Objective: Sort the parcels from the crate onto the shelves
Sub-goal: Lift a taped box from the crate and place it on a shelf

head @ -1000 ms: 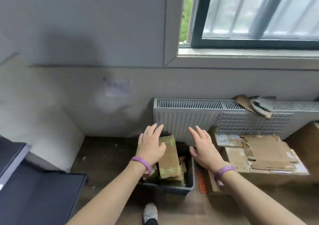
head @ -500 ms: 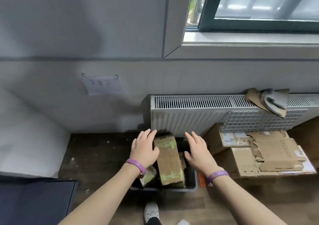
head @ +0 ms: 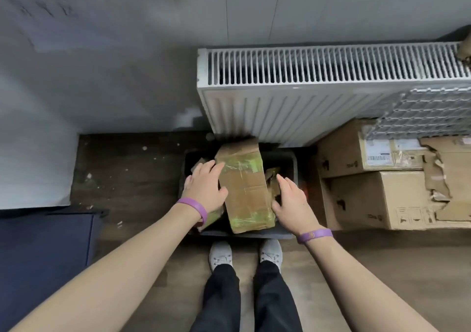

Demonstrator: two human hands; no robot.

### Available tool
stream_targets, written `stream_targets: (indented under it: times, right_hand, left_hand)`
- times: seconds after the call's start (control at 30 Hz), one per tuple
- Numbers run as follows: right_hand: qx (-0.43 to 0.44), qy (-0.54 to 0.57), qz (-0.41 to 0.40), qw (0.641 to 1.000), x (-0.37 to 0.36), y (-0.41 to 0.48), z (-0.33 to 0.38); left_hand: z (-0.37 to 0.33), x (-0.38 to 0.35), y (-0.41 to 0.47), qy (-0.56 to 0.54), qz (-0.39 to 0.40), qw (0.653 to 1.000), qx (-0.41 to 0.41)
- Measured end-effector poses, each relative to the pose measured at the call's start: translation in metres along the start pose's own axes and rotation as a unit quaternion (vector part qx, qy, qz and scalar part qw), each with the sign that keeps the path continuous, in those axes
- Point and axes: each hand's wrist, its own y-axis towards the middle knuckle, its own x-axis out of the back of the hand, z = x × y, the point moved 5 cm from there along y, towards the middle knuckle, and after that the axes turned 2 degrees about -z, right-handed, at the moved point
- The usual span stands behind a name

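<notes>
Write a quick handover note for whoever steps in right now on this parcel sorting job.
Left hand: open, fingers lying on the left edge of the big taped parcel.
Right hand: open, beside its right side; contact unclear.
The parcel leans in the dark crate on the floor, smaller parcels beside it.
Done: parcel not lifted yet.
Left: grip it, carry it to the shelves, out of view, then the rest.

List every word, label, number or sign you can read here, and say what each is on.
No text can be read outright.
Paper sign on the wall: handwriting, blurred and cut off.
Shipping label on the upper cardboard box: barcode and print, too small.
Lower cardboard box: handling symbols, no legible words.
Right wristband: a small mark, too small to read.
</notes>
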Motion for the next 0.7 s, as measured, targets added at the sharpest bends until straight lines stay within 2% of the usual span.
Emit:
stream_targets:
  times: [0.2, 0.33, 0.43, 0.57, 0.63, 0.7]
  right_hand:
    - [-0.059, 0.039, 0.090, 0.993, -0.111, 0.047, -0.082]
    - [-0.142, 0.097, 0.140, 0.975, -0.155, 0.067, -0.125]
    - [-0.193, 0.224, 0.175, 0.939, -0.177, 0.074, -0.135]
    - [-0.273, 0.434, 0.154, 0.845, -0.184, 0.064, -0.124]
    - [-0.293, 0.468, 0.146, 0.821, -0.179, 0.049, -0.120]
    - [-0.300, 0.480, 0.143, 0.812, -0.167, 0.031, -0.117]
  left_hand:
    - [-0.009, -0.079, 0.094, -0.037, -0.010, 0.999, 0.026]
    - [-0.018, -0.112, 0.132, -0.039, -0.020, 0.997, 0.068]
    - [-0.020, -0.120, 0.144, -0.052, -0.082, 0.989, 0.110]
    - [-0.016, -0.113, 0.134, -0.073, -0.134, 0.981, 0.119]
    - [-0.010, -0.105, 0.119, -0.109, -0.137, 0.978, 0.115]
    - [-0.006, -0.091, 0.094, -0.157, -0.137, 0.971, 0.118]
